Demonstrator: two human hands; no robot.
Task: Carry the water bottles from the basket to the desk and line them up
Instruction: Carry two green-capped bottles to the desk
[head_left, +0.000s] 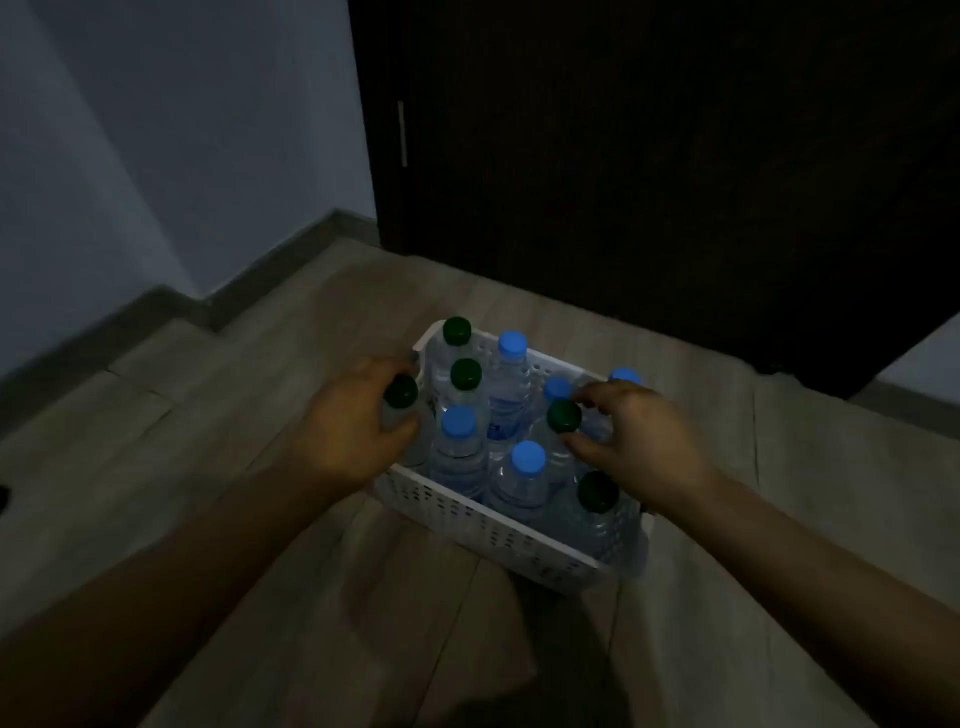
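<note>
Nearest, 2 bare forearms (208, 545) are stretched over a pale wooden floor (260, 364). A clear plastic water bottle with a green cap (401, 391) is gripped by the left hand (353, 421) at the left rim of the white perforated plastic basket (493, 519). A 2nd green-capped bottle (563, 415), mid-basket, is pinched at its cap by the right hand (639, 436). On 1 blue-capped bottle (512, 345), the blue label print (506, 415) cannot be read.

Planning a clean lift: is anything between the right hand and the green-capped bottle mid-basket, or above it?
Nothing visible. The right hand's thumb and fingers flank the cap of the clear green-capped water bottle, with open space above. Blue-capped bottles crowd its sides inside the white perforated plastic basket. The left hand grips another green-capped bottle.
</note>
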